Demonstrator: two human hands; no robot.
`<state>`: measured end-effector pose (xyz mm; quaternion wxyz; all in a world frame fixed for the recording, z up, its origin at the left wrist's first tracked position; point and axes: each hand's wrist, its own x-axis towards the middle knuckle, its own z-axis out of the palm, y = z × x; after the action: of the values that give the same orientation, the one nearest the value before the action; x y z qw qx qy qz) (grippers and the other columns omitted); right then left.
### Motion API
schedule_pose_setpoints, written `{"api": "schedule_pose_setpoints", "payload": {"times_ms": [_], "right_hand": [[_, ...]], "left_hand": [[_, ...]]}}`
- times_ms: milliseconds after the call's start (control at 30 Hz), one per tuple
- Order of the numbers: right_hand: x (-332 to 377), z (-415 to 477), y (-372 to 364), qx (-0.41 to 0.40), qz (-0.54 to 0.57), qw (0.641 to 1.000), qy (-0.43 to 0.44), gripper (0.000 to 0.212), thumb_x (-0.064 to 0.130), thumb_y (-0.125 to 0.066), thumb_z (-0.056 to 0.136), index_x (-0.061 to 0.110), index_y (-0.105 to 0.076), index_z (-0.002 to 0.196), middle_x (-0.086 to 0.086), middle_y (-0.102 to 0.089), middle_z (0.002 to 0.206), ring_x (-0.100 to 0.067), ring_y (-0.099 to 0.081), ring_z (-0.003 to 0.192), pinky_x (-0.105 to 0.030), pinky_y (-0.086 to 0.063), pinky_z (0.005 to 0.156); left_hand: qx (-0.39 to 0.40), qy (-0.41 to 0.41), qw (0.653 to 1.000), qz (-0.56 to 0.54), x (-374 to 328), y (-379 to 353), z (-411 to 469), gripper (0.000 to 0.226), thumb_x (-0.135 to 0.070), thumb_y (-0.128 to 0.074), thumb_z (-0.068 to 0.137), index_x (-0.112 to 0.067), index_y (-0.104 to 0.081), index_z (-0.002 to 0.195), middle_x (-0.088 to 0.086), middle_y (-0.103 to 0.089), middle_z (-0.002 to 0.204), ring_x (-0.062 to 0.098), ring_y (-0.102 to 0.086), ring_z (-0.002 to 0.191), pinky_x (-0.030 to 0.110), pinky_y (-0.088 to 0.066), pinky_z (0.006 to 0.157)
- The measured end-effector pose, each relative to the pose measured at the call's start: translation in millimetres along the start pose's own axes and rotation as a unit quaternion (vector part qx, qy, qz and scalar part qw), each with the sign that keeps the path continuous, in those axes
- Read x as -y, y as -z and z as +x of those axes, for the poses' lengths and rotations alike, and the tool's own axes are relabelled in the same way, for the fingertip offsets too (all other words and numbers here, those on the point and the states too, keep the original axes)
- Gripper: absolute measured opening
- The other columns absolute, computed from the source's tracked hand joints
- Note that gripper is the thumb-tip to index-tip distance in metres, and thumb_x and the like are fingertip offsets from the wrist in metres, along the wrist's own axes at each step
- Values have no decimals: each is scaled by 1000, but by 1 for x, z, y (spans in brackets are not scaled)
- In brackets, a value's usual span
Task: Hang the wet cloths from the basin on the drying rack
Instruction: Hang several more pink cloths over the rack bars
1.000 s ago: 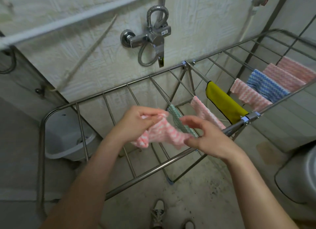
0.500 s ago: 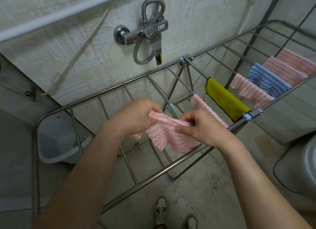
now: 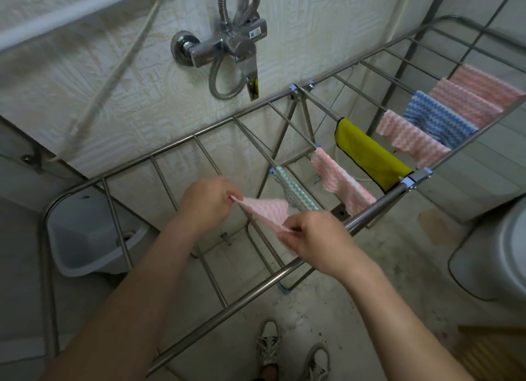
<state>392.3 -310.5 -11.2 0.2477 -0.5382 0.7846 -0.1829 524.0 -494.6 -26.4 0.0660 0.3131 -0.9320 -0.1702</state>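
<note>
- Left hand (image 3: pixel 206 203): forearm bare, reaching forward from lower left; fingers curled, thumb and fingertips pinched together at the right side.
- Right hand (image 3: pixel 314 235): forearm bare, entering from lower right; knuckles up, fingers bunched in a pinch, tips seemingly tucked under, partly hidden.
- Hands near each other, not touching.

We count seven cloths on or at the drying rack (image 3: pixel 199 301): four pink-and-white cloths (image 3: pixel 412 139), one green-and-white cloth (image 3: pixel 296 194), one yellow cloth (image 3: pixel 370 156) and one blue-and-white cloth (image 3: pixel 438 119). Below the rack we count one grey basin (image 3: pixel 85 247) and two shoes (image 3: pixel 269 343). Above the rack we count one wall tap (image 3: pixel 225 49).
</note>
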Motion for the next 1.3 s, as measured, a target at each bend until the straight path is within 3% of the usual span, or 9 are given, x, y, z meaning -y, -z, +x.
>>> {"api": "schedule_pose_setpoints", "payload": {"times_ms": [267, 433, 567, 700, 867, 967, 1067, 1200, 1300], "right_hand": [[21, 2, -65, 43, -24, 998, 39, 21, 26, -55, 90, 21, -56, 70, 0, -60, 68, -23, -59, 69, -32, -45, 63], [26, 0, -77, 43, -2, 998, 45, 27, 48, -54, 89, 24, -62, 78, 6, -64, 72, -17, -59, 70, -33, -44, 74], [9, 2, -65, -90, 208, 971, -79, 19, 37, -58, 92, 24, -72, 88, 6, -71, 75, -12, -65, 63, -41, -56, 68], [-22, 2, -54, -80, 99, 982, -139, 9, 35, -66, 87, 30, -72, 85, 14, -69, 79, -7, -64, 75, -36, -55, 79], [-14, -1, -66, -41, -32, 993, -109, 22, 48, -65, 84, 31, -69, 98, 13, -71, 88, -13, -56, 91, -30, -42, 80], [-11, -3, -67, -61, -51, 992, -96, 21, 47, -62, 87, 30, -68, 98, 10, -70, 88, -15, -53, 90, -30, -33, 74], [-12, -5, -71, -87, -84, 992, -45, 18, 44, -63, 87, 29, -67, 95, 10, -69, 82, -14, -54, 86, -30, -30, 73], [-12, -9, -80, -158, -89, 983, -14, 18, 38, -66, 85, 24, -64, 73, 9, -61, 61, -14, -52, 67, -30, -38, 64], [-12, -12, -81, -118, -82, 989, -34, 17, 37, -63, 87, 23, -64, 77, 8, -65, 72, -16, -54, 77, -35, -44, 73]], "left_hand": [[140, 35, 983, 118, 37, -26, -12, 34, -7, -61, 79, -35, -74, 94, -4, -65, 112, 21, -60, 103, 36, -50, 86], [181, 56, 971, 145, 35, -27, -11, 41, -7, -57, 82, -31, -66, 115, 0, -62, 122, 22, -58, 109, 33, -48, 88], [104, 118, 987, -25, 17, -22, -11, 27, -20, -51, 90, -29, -68, 109, 0, -70, 104, 14, -64, 60, 26, -54, 62], [82, 145, 973, -162, -3, -36, -15, 34, -31, -64, 87, -28, -60, 121, 0, -65, 106, 8, -56, 51, 21, -46, 40], [77, 157, 977, -122, -7, -52, -10, 43, -39, -69, 82, -21, -63, 120, 7, -68, 115, 16, -65, 80, 20, -48, 61], [65, 189, 967, -157, -6, -57, -8, 40, -35, -70, 82, -22, -64, 120, 8, -68, 115, 13, -65, 68, 20, -48, 45], [38, 181, 975, -127, -7, -56, -7, 38, -34, -69, 83, -20, -65, 118, 9, -69, 114, 19, -65, 62, 31, -57, 61], [11, 159, 983, -91, -6, -59, -8, 36, -35, -66, 85, -17, -66, 117, 8, -68, 113, 23, -65, 94, 31, -52, 78], [20, 146, 985, -92, -6, -61, -10, 44, -40, -66, 84, -17, -63, 121, 9, -64, 118, 23, -63, 98, 38, -56, 78]]}}
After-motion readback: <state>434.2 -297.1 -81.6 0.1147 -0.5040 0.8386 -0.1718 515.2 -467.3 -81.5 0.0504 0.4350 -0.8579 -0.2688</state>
